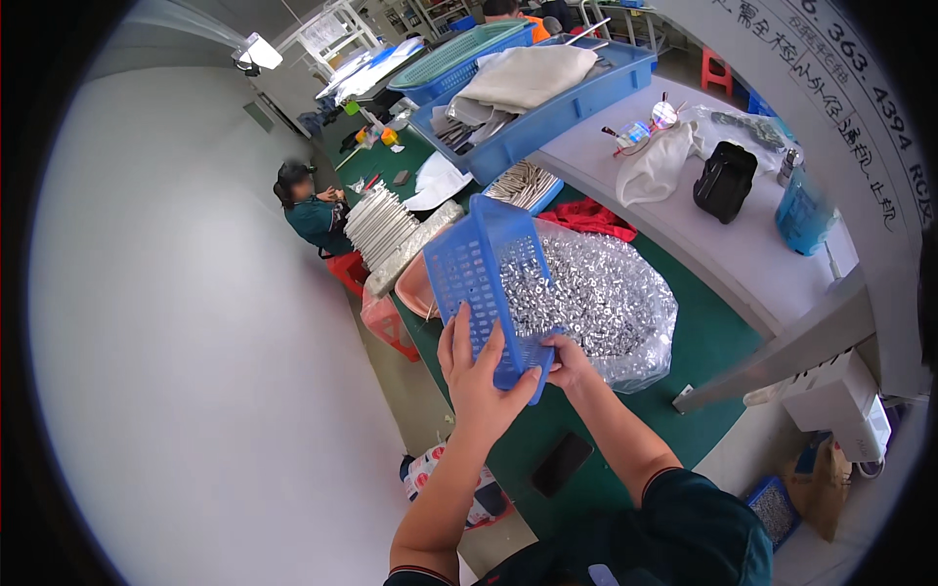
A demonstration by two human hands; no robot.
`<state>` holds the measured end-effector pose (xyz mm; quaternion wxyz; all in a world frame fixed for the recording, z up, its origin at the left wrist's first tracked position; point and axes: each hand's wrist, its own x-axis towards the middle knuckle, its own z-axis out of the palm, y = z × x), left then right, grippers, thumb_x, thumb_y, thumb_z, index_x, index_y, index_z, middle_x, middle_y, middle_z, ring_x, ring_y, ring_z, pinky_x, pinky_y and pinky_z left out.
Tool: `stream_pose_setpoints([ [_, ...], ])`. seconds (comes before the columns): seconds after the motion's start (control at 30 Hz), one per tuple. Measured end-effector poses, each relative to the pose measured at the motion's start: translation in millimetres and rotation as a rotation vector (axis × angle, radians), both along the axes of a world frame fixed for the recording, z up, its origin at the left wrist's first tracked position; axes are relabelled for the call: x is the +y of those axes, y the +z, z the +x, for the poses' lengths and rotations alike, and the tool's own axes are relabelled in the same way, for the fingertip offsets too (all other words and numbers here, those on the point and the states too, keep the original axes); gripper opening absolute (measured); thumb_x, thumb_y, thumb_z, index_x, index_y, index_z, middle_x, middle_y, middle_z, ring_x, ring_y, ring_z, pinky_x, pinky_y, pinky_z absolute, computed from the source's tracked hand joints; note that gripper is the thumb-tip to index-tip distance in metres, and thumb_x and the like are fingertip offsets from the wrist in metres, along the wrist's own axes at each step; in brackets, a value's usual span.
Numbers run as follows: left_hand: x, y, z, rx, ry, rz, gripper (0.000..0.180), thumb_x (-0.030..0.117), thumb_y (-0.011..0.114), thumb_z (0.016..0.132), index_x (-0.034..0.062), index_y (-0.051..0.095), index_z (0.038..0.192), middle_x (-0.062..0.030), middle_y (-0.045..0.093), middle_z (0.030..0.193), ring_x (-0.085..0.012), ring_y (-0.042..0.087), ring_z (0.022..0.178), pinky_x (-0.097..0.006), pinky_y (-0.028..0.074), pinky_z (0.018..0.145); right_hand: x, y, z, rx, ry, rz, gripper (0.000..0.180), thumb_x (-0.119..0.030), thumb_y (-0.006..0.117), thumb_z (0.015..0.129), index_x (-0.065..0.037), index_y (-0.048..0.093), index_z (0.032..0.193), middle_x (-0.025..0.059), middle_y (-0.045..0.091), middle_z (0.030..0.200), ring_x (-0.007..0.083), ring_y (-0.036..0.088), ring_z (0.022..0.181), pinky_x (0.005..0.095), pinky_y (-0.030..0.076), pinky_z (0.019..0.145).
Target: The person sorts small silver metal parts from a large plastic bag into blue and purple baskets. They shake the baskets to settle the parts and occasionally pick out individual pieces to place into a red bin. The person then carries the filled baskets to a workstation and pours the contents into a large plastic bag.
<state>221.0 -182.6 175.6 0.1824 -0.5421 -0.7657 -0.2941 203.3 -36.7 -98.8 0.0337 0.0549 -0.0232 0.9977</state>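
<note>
Both my hands hold a blue perforated plastic basket [452, 266], tipped up on its side over the green table. My left hand [479, 376] presses on its outer left wall, thumb at the near rim. At the near right corner my right hand [569, 362] grips the rim. Small silvery metal parts [523, 293] show inside the basket. Right beside it, a large clear plastic bag [662, 337] lies spread on the table, heaped with many of the same shiny metal parts [611, 293]. Whether parts are sliding between basket and bag, I cannot tell.
A dark phone [562, 463] lies on the green table [708, 420] near me. Behind the basket are white rods [381, 223], a pink tub [415, 288] and a red cloth [591, 219]. A raised white shelf [625, 146] carries a blue tray [625, 76] and black container [725, 183]. Another person [318, 215] sits far left.
</note>
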Motion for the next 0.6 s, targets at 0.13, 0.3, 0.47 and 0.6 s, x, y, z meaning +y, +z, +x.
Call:
stream_pose_setpoints([
  [0.13,4.2,-5.9,-2.6,0.045,-0.023,0.011,0.071,0.028,0.078,0.064,0.0082,0.056,0.128,-0.0219,0.030,0.147,-0.0449,0.027,0.130,-0.055,0.027,0.105,19.9,-22.6,-17.3,-0.034,0.003,-0.002,0.040,-0.012,0.043,0.081,0.006,0.044,0.117,0.0198,0.056,0.103,0.0260,0.059,0.081,0.0368,0.050,0.071],
  [0.3,-18.4,-8.0,-4.9,0.048,0.054,0.021,0.073,0.028,0.078,0.064,0.0078,0.054,0.130,-0.0230,0.030,0.147,-0.0451,0.026,0.131,-0.056,0.027,0.105,-11.8,33.6,-12.5,-0.306,-0.083,-0.020,0.010,-0.009,0.048,0.082,0.001,0.050,0.081,0.0052,0.048,0.062,0.0087,0.035,0.037,0.0184,0.025,0.030],
  [0.47,-17.7,-2.6,3.3,0.055,-0.034,0.045,0.072,0.028,0.078,0.065,0.0063,0.054,0.129,-0.0233,0.030,0.147,-0.0455,0.026,0.131,-0.056,0.026,0.105,-9.8,46.2,0.8,-0.335,-0.107,-0.046,0.016,-0.009,0.049,0.081,0.004,0.053,0.087,0.0064,0.053,0.065,0.0084,0.034,0.036,0.0190,0.025,0.030],
  [0.6,-8.9,-6.1,5.3,0.099,-0.012,0.028,0.070,0.028,0.078,0.066,0.0053,0.055,0.128,-0.0237,0.029,0.148,-0.0456,0.026,0.131,-0.057,0.026,0.104,-0.9,21.3,-12.3,-0.245,-0.070,0.157,0.055,-0.012,0.046,0.078,0.011,0.042,0.129,0.0275,0.054,0.122,0.0371,0.060,0.109,0.0487,0.048,0.096],
])
